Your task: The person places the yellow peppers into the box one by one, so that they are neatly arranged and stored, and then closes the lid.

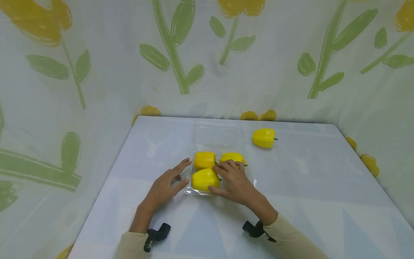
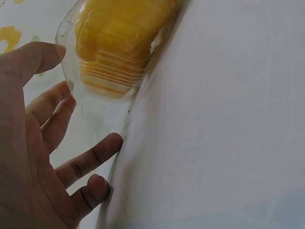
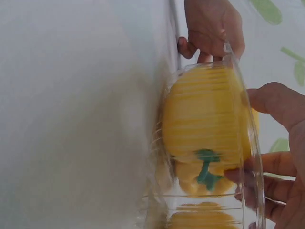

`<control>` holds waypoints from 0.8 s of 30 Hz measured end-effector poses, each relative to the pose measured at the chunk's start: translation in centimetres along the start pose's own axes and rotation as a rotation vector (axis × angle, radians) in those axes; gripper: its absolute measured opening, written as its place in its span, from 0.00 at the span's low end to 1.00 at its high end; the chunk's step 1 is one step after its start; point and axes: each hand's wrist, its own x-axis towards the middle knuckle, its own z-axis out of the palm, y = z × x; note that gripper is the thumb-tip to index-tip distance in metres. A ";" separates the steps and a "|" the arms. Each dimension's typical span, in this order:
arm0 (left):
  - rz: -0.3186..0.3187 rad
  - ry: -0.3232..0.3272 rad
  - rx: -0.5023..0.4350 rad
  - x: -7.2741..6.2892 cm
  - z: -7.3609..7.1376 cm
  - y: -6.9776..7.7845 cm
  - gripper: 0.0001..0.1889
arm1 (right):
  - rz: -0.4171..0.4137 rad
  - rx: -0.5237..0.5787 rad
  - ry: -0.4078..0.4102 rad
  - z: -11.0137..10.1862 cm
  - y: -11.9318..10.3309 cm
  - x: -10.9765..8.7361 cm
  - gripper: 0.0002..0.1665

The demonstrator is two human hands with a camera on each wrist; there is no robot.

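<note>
A clear plastic clamshell box [image 1: 198, 192] lies with its lid [image 1: 219, 136] folded back. Inside are three yellow bell peppers: a front one [image 1: 204, 180], one behind it [image 1: 203, 160] and one at the back right [image 1: 232, 157]. My right hand [image 1: 237, 183] reaches in from the right and grips the front pepper [image 3: 202, 114] between thumb and fingers. At the box's left side is my left hand [image 1: 166, 185], its fingers spread. In the left wrist view its thumb and fingertips touch the clear rim [image 2: 66, 62].
Another yellow bell pepper [image 1: 263, 138] lies on the table [image 1: 307, 172] behind and to the right of the box. A hanging cloth [image 1: 258, 79] with flower prints stands behind the table.
</note>
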 end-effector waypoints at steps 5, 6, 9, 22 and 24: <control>0.000 0.013 -0.001 -0.1 0.1 -0.2 0.34 | -0.003 0.022 -0.003 0.2 0.1 -0.1 0.36; 0.002 0.014 -0.001 -0.1 0.1 -0.2 0.34 | -0.005 0.026 -0.007 0.3 0.1 -0.1 0.36; 0.004 0.013 -0.010 -0.2 0.2 -0.3 0.34 | 0.002 0.039 -0.032 0.4 0.3 -0.3 0.37; 0.027 0.024 -0.012 -0.1 0.1 0.0 0.33 | 0.046 0.171 0.029 -0.8 1.8 -1.3 0.32; 0.023 0.023 -0.010 -0.1 0.2 0.0 0.33 | 0.054 0.183 0.055 -1.2 2.2 -1.3 0.30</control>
